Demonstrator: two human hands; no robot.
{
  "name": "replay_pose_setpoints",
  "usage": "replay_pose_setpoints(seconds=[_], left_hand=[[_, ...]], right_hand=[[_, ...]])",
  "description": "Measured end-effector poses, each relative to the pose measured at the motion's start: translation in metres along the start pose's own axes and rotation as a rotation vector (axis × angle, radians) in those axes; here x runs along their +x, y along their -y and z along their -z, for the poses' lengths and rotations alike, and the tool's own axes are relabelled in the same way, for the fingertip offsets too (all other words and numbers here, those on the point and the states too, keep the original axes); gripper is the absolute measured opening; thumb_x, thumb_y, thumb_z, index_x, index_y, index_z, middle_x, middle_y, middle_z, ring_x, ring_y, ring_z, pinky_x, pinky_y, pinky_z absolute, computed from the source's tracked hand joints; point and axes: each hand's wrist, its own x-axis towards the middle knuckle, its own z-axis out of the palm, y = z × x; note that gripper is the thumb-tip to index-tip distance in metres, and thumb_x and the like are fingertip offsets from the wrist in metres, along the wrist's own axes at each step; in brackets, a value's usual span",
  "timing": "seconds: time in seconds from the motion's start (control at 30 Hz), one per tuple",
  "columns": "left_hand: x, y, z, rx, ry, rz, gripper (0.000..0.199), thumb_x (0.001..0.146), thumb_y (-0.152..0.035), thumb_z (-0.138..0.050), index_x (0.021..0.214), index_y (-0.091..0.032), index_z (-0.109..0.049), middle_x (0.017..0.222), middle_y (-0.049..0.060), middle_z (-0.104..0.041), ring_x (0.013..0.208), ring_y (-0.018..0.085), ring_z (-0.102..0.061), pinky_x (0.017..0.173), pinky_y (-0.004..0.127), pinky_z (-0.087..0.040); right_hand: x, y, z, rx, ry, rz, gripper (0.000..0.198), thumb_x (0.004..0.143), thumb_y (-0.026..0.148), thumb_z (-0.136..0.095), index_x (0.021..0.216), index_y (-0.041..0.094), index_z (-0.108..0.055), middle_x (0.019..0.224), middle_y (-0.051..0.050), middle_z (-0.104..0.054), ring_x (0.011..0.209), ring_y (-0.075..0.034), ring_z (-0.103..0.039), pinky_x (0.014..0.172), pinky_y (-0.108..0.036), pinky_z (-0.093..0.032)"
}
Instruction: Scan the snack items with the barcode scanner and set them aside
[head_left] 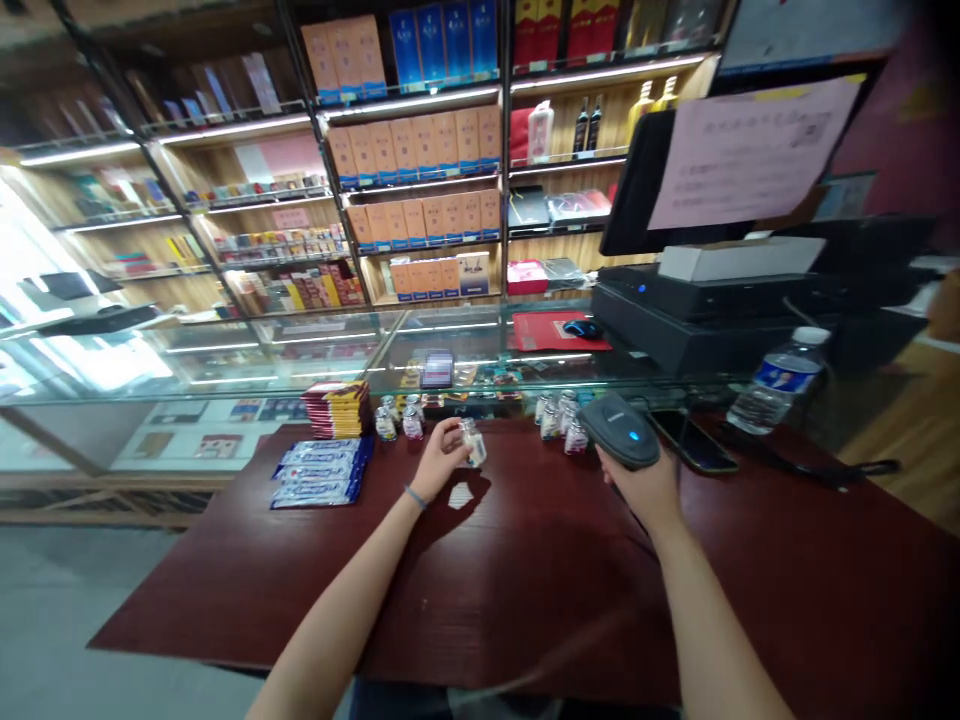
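Note:
My left hand is closed around a small clear jar, held tilted a little above the dark red table. Wrapped round the handle of a black barcode scanner is my right hand; a blue light glows on the scanner's top. Several similar small jars stand between the scanner and my left hand, at the table's back edge. More jars stand left of my left hand. A small whitish patch shows on the table below the held jar; I cannot tell what it is.
Farther left are a stack of red-and-yellow packets and blue-and-white sachets. A phone, a water bottle and a black strap lie or stand right. Behind are a glass counter, a monitor and stocked shelves.

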Motion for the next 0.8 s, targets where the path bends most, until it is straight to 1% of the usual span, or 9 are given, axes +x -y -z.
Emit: replay_pose_setpoints(seconds=[0.07,0.13,0.2,0.3,0.4,0.5,0.67,0.73,0.8], left_hand=[[-0.009,-0.008,0.029,-0.080,-0.020,0.061,0.066,0.073,-0.035,-0.081,0.131,-0.021,-0.053,0.121,0.012,-0.069,0.110,0.025,-0.067,0.095,0.041,-0.054],[-0.016,-0.013,0.051,-0.179,-0.065,0.101,0.066,0.073,-0.034,-0.082,0.133,-0.021,-0.057,0.125,0.013,-0.068,0.109,0.025,-0.068,0.093,0.040,-0.055],[-0.021,-0.015,0.068,-0.260,-0.101,0.131,0.062,0.072,-0.033,-0.082,0.130,-0.020,-0.062,0.127,0.012,-0.068,0.108,0.025,-0.069,0.092,0.039,-0.055],[-0.024,-0.016,0.084,-0.304,-0.131,0.135,0.060,0.072,-0.029,-0.082,0.128,-0.019,-0.065,0.127,0.012,-0.070,0.106,0.024,-0.069,0.091,0.038,-0.055],[-0.023,-0.015,0.091,-0.312,-0.149,0.105,0.060,0.073,-0.028,-0.080,0.131,-0.019,-0.065,0.129,0.010,-0.069,0.107,0.023,-0.068,0.093,0.038,-0.053],[-0.022,-0.013,0.094,-0.342,-0.141,0.118,0.060,0.074,-0.026,-0.078,0.132,-0.020,-0.064,0.129,0.009,-0.069,0.109,0.023,-0.068,0.096,0.037,-0.051],[-0.022,-0.011,0.095,-0.358,-0.142,0.121,0.059,0.075,-0.024,-0.077,0.132,-0.020,-0.064,0.128,0.009,-0.069,0.111,0.024,-0.067,0.098,0.039,-0.051],[-0.021,-0.012,0.094,-0.348,-0.139,0.116,0.058,0.076,-0.024,-0.076,0.132,-0.019,-0.064,0.129,0.010,-0.069,0.112,0.025,-0.067,0.099,0.040,-0.051],[-0.020,-0.015,0.092,-0.320,-0.133,0.103,0.053,0.077,-0.025,-0.074,0.129,-0.019,-0.066,0.128,0.010,-0.069,0.114,0.026,-0.066,0.100,0.041,-0.051]], right_hand=[[-0.004,0.007,-0.007,0.042,0.021,-0.023,0.039,0.077,0.047,-0.070,0.105,0.020,-0.065,0.075,-0.009,-0.076,0.072,-0.029,-0.074,0.065,-0.035,-0.057],[-0.009,0.016,-0.015,0.078,0.088,-0.036,0.045,0.074,0.044,-0.071,0.111,0.020,-0.062,0.085,-0.009,-0.077,0.081,-0.030,-0.075,0.068,-0.035,-0.057],[-0.017,0.028,-0.024,0.092,0.203,-0.023,0.051,0.074,0.041,-0.071,0.119,0.022,-0.059,0.090,-0.008,-0.077,0.085,-0.028,-0.075,0.070,-0.033,-0.056],[-0.030,0.047,-0.037,0.054,0.407,0.032,0.054,0.075,0.035,-0.067,0.127,0.027,-0.053,0.088,-0.003,-0.077,0.081,-0.026,-0.076,0.067,-0.030,-0.055],[-0.043,0.061,-0.049,0.005,0.602,0.165,0.054,0.078,0.032,-0.064,0.129,0.030,-0.048,0.093,-0.002,-0.077,0.084,-0.027,-0.077,0.066,-0.028,-0.053],[-0.052,0.069,-0.057,-0.038,0.728,0.310,0.060,0.079,0.030,-0.062,0.135,0.029,-0.040,0.100,-0.003,-0.077,0.085,-0.028,-0.077,0.066,-0.029,-0.052],[-0.057,0.074,-0.062,-0.087,0.770,0.396,0.065,0.079,0.028,-0.061,0.138,0.027,-0.035,0.109,-0.006,-0.076,0.084,-0.029,-0.077,0.067,-0.031,-0.052],[-0.057,0.075,-0.061,-0.105,0.777,0.406,0.053,0.078,0.026,-0.061,0.128,0.025,-0.043,0.099,-0.006,-0.077,0.078,-0.029,-0.076,0.063,-0.031,-0.049],[-0.056,0.075,-0.059,-0.127,0.786,0.430,0.036,0.076,0.025,-0.060,0.111,0.025,-0.050,0.084,-0.004,-0.076,0.071,-0.029,-0.075,0.058,-0.030,-0.045]])
